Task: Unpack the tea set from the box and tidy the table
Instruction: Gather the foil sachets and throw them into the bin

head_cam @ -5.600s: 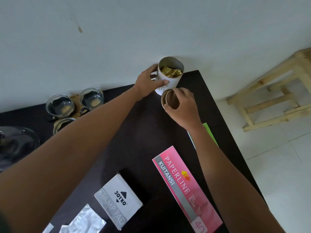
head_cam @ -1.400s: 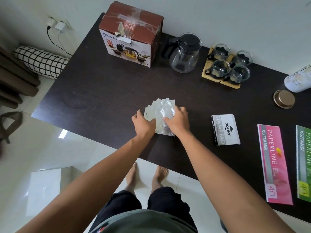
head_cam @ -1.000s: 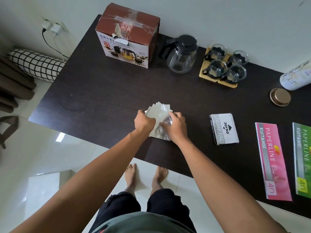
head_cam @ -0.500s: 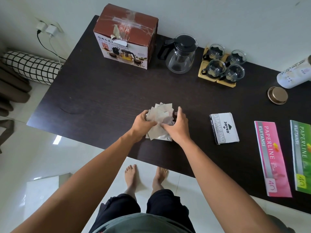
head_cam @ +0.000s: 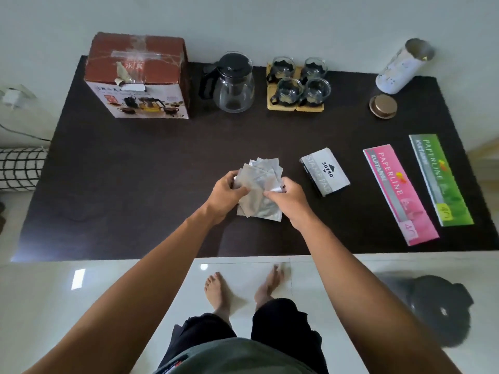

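Observation:
Several silver foil sachets [head_cam: 260, 184] form a loose stack at the middle of the dark table [head_cam: 140, 168]. My left hand [head_cam: 225, 194] grips the stack's left side and my right hand [head_cam: 289, 201] pinches its right side. At the back stand the taped brown tea set box [head_cam: 137, 76], a glass teapot [head_cam: 233, 82] with a black lid, and several glass cups [head_cam: 298, 82] on wooden coasters. An open white tin [head_cam: 402, 67] stands at the far right, with its gold lid [head_cam: 383, 106] lying in front of it.
A grey stamp pad box [head_cam: 325, 171] lies right of my hands. Further right lie a pink receipt book [head_cam: 399, 193] and a green one [head_cam: 440, 179]. The table's front edge is close to my body; my bare feet stand on glossy white floor.
The view swung from the tin at the table's end to the sachets. Both hands have drawn the fanned sachets into a tighter stack and lifted it slightly off the table.

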